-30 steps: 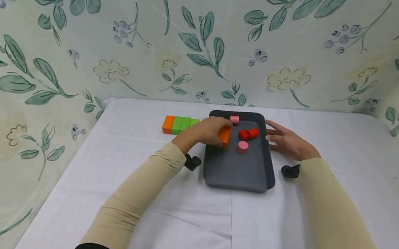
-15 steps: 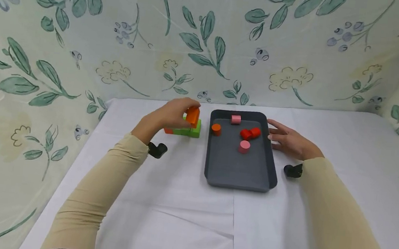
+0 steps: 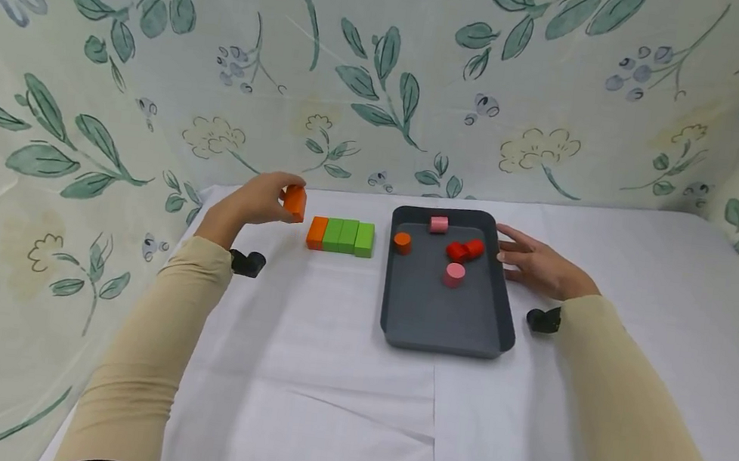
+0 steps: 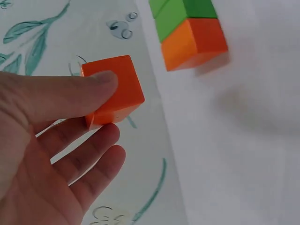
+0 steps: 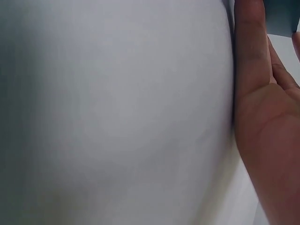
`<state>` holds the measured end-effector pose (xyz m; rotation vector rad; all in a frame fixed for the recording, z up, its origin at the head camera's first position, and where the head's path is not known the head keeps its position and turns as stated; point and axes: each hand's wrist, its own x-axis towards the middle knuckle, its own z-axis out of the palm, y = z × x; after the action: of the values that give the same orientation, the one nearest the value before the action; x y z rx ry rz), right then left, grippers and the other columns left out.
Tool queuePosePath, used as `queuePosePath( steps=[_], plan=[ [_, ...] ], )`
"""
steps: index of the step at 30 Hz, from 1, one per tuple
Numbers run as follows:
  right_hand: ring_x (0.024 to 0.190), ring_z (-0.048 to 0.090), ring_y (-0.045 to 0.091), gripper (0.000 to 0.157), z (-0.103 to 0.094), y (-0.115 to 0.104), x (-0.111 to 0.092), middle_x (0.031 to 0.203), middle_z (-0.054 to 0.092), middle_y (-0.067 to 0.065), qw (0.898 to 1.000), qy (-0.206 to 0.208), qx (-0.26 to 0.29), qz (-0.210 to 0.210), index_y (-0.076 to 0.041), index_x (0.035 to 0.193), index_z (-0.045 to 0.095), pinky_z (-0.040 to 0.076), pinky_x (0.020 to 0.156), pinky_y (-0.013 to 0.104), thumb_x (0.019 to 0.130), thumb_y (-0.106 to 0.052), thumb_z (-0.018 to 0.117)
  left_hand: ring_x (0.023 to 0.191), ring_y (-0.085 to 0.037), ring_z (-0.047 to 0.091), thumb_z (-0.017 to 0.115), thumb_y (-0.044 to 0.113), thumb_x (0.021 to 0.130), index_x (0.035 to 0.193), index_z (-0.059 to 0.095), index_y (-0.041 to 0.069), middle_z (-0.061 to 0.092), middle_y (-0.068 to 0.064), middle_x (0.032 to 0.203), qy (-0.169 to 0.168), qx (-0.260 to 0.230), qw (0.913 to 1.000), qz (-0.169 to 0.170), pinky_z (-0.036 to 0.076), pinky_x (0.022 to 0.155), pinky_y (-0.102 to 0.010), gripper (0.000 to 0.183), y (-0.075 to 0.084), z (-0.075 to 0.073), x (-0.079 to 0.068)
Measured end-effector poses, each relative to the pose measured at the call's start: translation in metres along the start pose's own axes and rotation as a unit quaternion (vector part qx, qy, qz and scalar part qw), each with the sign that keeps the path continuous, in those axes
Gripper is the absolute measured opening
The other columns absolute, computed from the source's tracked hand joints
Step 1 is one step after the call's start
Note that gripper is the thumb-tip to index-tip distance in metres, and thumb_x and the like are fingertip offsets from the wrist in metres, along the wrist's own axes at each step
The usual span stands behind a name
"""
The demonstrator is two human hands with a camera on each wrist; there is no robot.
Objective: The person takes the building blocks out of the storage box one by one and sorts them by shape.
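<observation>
My left hand point(image 3: 257, 199) pinches an orange block point(image 3: 294, 203) between thumb and fingers, left of a row of blocks. In the left wrist view the thumb lies across one face of the held orange block point(image 4: 117, 86). The row on the table has an orange block point(image 3: 317, 233) at its left end and several green blocks point(image 3: 348, 236) beside it. My right hand point(image 3: 539, 267) rests on the table with fingertips at the right side of a dark grey tray point(image 3: 448, 323). In the right wrist view the right hand point(image 5: 267, 103) has its fingers extended toward the tray wall.
Inside the tray lie an orange cylinder point(image 3: 402, 243), a pink piece point(image 3: 438, 225), red pieces point(image 3: 465, 250) and a pink cylinder point(image 3: 454, 274). A white cloth point(image 3: 325, 378) covers the table. Behind it hangs a floral curtain point(image 3: 293, 62).
My left hand has carried the orange block out of the tray area, over the row and on to its left. The right hand stays at the tray's side.
</observation>
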<state>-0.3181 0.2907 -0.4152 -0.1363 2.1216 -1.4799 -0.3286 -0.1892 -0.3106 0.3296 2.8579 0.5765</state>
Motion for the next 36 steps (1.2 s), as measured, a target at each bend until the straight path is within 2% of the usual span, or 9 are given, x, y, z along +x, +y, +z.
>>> queuePosePath(
  steps=[6, 8, 14, 26, 36],
  plan=[
    [0.152, 0.017, 0.042, 0.077, 0.0, -0.002, 0.003, 0.168, 0.003, 0.018, 1.0, 0.0, -0.003, -0.006, -0.03, 0.16, 0.0, 0.022, 0.122, 0.058, 0.102, -0.024, 0.05, 0.124, -0.036, 0.042, 0.071, 0.011, 0.088, 0.15, 0.042, 0.015, 0.045, -0.015, 0.147, -0.031, -0.017, 0.9964, -0.077, 0.041, 0.112, -0.054, 0.069, -0.025, 0.018, 0.011],
    [0.152, 0.018, 0.042, 0.076, 0.0, -0.002, 0.004, 0.168, 0.003, 0.018, 1.0, -0.001, -0.002, -0.005, -0.029, 0.16, 0.001, 0.022, 0.122, 0.057, 0.102, -0.023, 0.05, 0.128, -0.037, 0.04, 0.07, 0.01, 0.088, 0.151, 0.041, 0.015, 0.043, -0.015, 0.151, -0.04, -0.02, 0.9951, -0.088, 0.037, 0.115, -0.056, 0.069, -0.03, 0.025, 0.014],
    [0.153, 0.017, 0.041, 0.076, -0.001, -0.003, 0.003, 0.168, 0.003, 0.017, 1.0, 0.0, -0.002, -0.004, -0.029, 0.16, 0.0, 0.022, 0.122, 0.057, 0.102, -0.021, 0.049, 0.133, -0.036, 0.037, 0.069, 0.008, 0.087, 0.15, 0.042, 0.014, 0.04, -0.014, 0.155, -0.043, -0.025, 0.9956, -0.08, 0.031, 0.12, -0.056, 0.069, -0.034, 0.04, 0.022],
    [0.152, 0.017, 0.042, 0.078, -0.001, -0.003, 0.002, 0.168, 0.004, 0.018, 1.0, -0.009, 0.003, -0.006, -0.029, 0.16, 0.0, 0.022, 0.122, 0.057, 0.102, -0.021, 0.051, 0.136, -0.036, 0.036, 0.066, 0.001, 0.084, 0.152, 0.04, 0.018, 0.037, -0.012, 0.158, -0.05, -0.054, 0.9929, -0.094, 0.03, 0.12, -0.055, 0.075, -0.032, 0.055, 0.026],
    [0.152, 0.017, 0.042, 0.077, -0.003, 0.002, -0.001, 0.168, 0.004, 0.018, 1.0, -0.004, 0.002, -0.001, -0.028, 0.16, 0.0, 0.022, 0.122, 0.058, 0.102, -0.022, 0.051, 0.141, -0.035, 0.034, 0.065, -0.005, 0.079, 0.15, 0.043, 0.019, 0.035, -0.01, 0.159, -0.037, -0.072, 0.993, -0.085, 0.028, 0.121, -0.056, 0.077, -0.031, 0.065, 0.028]
  ],
)
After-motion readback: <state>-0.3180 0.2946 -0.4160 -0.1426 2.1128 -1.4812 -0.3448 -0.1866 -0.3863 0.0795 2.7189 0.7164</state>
